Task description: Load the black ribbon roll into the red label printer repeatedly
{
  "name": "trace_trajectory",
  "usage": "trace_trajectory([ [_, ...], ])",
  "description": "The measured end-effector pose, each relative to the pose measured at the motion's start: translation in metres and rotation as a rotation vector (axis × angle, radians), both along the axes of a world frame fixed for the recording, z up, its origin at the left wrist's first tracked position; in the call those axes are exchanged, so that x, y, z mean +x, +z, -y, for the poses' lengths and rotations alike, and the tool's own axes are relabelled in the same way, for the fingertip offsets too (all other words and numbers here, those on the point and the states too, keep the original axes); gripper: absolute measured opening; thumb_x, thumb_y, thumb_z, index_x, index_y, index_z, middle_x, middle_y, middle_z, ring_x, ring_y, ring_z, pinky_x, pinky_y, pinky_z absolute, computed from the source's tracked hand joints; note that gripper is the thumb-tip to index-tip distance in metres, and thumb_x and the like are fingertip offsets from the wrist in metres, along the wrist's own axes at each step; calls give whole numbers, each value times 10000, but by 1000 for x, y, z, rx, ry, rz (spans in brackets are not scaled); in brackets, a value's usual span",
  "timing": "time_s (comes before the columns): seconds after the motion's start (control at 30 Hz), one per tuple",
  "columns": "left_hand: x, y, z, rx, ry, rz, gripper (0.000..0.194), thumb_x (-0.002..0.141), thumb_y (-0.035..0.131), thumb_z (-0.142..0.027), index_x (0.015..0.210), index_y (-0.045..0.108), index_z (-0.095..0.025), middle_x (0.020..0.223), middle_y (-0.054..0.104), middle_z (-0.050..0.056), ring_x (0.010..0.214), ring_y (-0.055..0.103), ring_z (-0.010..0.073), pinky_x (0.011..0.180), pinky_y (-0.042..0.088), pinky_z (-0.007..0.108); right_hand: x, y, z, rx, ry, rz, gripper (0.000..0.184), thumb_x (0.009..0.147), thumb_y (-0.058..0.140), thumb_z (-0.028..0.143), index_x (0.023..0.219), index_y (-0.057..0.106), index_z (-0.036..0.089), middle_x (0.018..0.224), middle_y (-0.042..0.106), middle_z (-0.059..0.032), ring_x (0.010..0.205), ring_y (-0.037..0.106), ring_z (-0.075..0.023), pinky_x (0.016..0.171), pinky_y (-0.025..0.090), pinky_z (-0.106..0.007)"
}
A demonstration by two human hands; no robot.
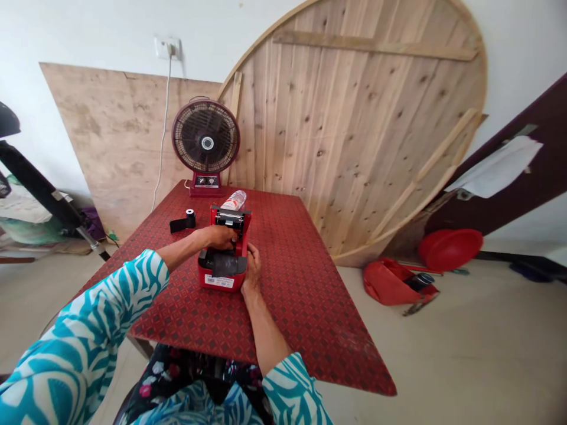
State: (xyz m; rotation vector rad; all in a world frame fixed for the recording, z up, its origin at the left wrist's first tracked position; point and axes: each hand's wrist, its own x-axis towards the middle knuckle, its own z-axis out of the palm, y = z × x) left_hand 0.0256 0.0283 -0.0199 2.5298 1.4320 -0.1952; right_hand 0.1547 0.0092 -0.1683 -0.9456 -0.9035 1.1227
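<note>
On the patterned red table, your small red machine has its lid already raised, not yet lowered, a black strip across its front, your left hand reaching inside, your right hand against its side, both grips unclear.

You cannot see the fingertips of your left hand inside the red machine, the near end of the bottle behind the raised lid, or the label's tiny print clearly, while the top edge crops the round wooden panel.
</note>
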Motion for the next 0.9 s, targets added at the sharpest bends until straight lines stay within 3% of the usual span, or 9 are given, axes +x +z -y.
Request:
trace_trajectory([
  [0.3, -1, 4, -4, -123, -79, -40, 195, 730, 628, -173, 893, 732, -194, 873, 755, 29, 751, 663, 170, 621, 455, 208, -1, -2, -1, -15, 2, -16, 369, 755, 533, 398, 1042, 671, 212, 988, 716, -26, 938, 629, -184, 812, 484, -317],
  [0.5, -7, 4, 15, 25, -27, 23, 277, 763, 626, -186, 1034, 683, -197, 1035, 727, 72, 940, 662, 229, 752, 477, 264, 1, 1, 0, 0, 4, 4, 360, 745, 538, 391, 1025, 672, 207, 973, 719, -29, 950, 631, -188, 814, 489, -317],
  [0.63, -31, 14, 44, 134, 7, 367, 283, 781, 607, -192, 1061, 643, -218, 1043, 712, 32, 949, 657, 193, 807, 479, 265, 2, 2, 1, -26, -6, 8, 362, 748, 542, 399, 1023, 676, 205, 973, 722, -33, 946, 636, -189, 808, 492, -314],
  [0.73, -63, 20, 54, 122, 123, 725, 341, 777, 610, -252, 1114, 609, -203, 1009, 710, 29, 903, 663, 176, 792, 503, 277, 3, 0, 2, -47, 2, 8, 383, 750, 549, 416, 1050, 670, 211, 944, 727, -28, 913, 645, -189, 783, 498, -313],
  [0.8, -89, 18, 48, 129, 238, 920, 437, 758, 621, -291, 1181, 575, -194, 995, 709, 34, 875, 666, 177, 769, 519, 295, 4, -2, 2, -58, 3, 1, 398, 748, 557, 431, 1065, 665, 216, 921, 729, -23, 868, 651, -184, 754, 503, -309],
  [0.9, -120, 7, 23, 219, 401, 1051, 424, 678, 673, -287, 1077, 613, -156, 911, 704, 35, 807, 660, 171, 740, 522, 296, 6, -2, 4, -79, -1, -9, 422, 735, 576, 453, 1071, 662, 213, 883, 728, -17, 797, 652, -173, 711, 504, -299],
])
